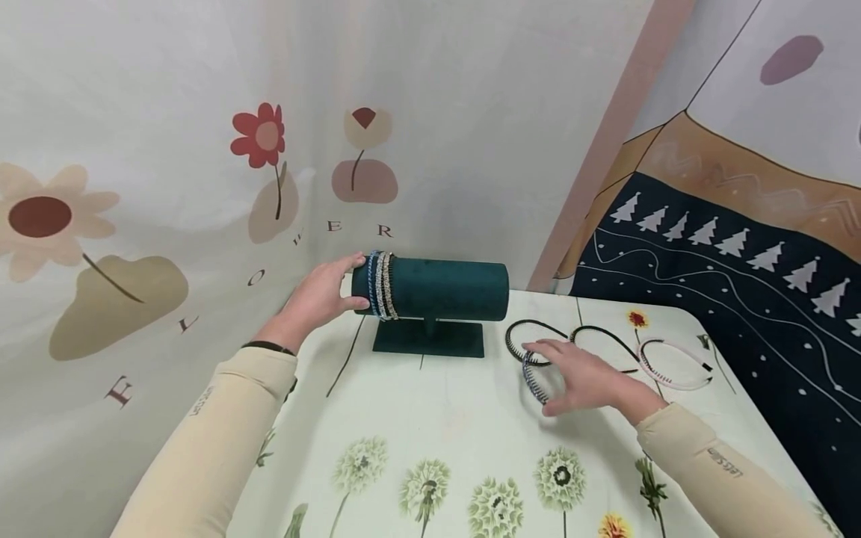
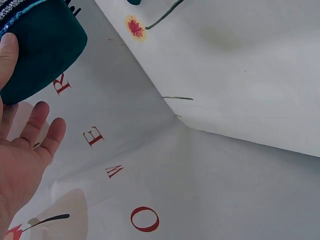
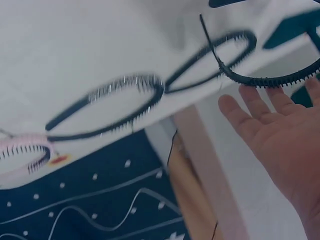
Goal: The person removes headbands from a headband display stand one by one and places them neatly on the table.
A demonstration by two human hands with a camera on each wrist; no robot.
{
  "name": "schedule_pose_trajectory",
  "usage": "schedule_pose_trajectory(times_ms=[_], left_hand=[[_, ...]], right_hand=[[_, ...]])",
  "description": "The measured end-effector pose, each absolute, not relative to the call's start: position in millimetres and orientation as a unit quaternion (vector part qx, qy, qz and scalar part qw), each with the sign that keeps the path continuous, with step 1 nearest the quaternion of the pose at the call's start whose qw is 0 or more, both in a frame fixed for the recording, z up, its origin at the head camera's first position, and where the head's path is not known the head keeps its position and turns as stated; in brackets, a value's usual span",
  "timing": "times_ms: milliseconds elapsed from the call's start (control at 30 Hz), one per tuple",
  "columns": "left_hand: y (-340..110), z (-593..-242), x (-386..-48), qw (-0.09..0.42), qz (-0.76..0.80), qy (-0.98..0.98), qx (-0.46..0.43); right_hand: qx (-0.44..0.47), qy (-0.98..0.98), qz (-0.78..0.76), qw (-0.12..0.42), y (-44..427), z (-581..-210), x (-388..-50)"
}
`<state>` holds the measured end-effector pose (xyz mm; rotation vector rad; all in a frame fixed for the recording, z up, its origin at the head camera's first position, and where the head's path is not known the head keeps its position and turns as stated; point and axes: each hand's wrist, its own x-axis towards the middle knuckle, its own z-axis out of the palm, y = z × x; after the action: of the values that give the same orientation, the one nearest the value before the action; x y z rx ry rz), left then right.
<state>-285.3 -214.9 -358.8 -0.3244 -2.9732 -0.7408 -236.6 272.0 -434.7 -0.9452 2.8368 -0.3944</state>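
In the head view a dark green velvet headband stand [image 1: 451,291] rises on a flat base at the back of the table. Several headbands [image 1: 383,284], blue, silvery and dark, ring its left end. My left hand [image 1: 319,295] holds that end, thumb in front and fingers behind; in the left wrist view the thumb lies beside a blue band, with some fingers spread past the roll. To the right of the stand, my right hand [image 1: 585,377] holds a toothed dark headband [image 1: 534,381] by its curve, raised over the table between thumb and fingers.
Two black headbands, one left [image 1: 531,323] and one middle [image 1: 608,334], lie right of the stand, with a pink headband [image 1: 679,387] farther right. A flowered cloth [image 1: 417,426] covers the table. Printed curtains [image 1: 471,149] hang behind and at both sides.
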Motion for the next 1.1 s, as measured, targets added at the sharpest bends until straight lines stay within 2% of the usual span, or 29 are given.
schedule_pose_trajectory(times_ms=[267,700,1100], left_hand=[[-216,-358,-284,0.032,-0.240,-0.964,-0.106],[-215,-358,-284,0.028,-0.239,-0.965,-0.108],[-217,-361,-285,0.031,-0.237,-0.965,-0.107]], right_hand=[[-0.297,0.947,-0.088,0.089,255,-456,-224],[-0.301,0.948,-0.078,0.066,251,-469,-227],[-0.283,0.950,-0.097,0.083,250,-470,-229]])
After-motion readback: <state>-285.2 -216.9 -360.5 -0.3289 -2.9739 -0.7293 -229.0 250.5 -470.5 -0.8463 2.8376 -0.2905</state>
